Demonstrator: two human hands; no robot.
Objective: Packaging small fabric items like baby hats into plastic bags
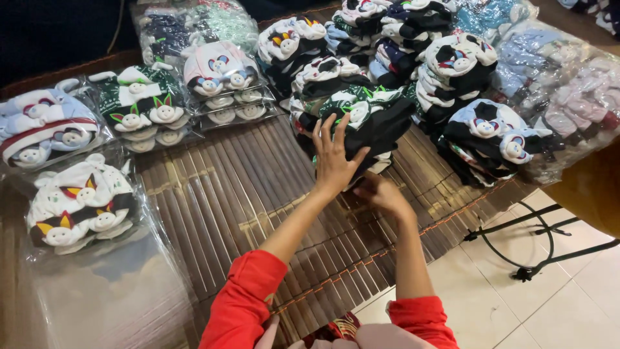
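Clear plastic packs, far left: two sealed bags (45, 126) of small knitted items with animal faces, one blue, white and red, the other (81, 203) white, black and yellow, lying on the bench (226, 194).
Flat plastic sheets: a pile of bare clear bags (110, 291) at the lower left edge.
Packs, upper left: a green-and-white bag (145, 106) beside a pink-and-white one (223, 81), with a darker bag behind them.
Bench surface: dark brown slatted bamboo mat stitched with orange thread.
Left hand: (334, 158) spread flat, fingers apart, pressed on the top and near side of the stack.
Stack in hand: loose pile (371, 123) of black, green and white knitted pieces, centre of the bench, unwrapped.
Right hand: (381, 192) tucked low against the stack's near bottom edge, just beside the left hand; its grip cannot be told.
Loose stacks, right: black, white and navy piles (452, 71) behind and beside the held one.
Packs, far right: clear bags of pale blue and pink items (568, 90).
Floor: white tiles with a black wire stand (542, 245).
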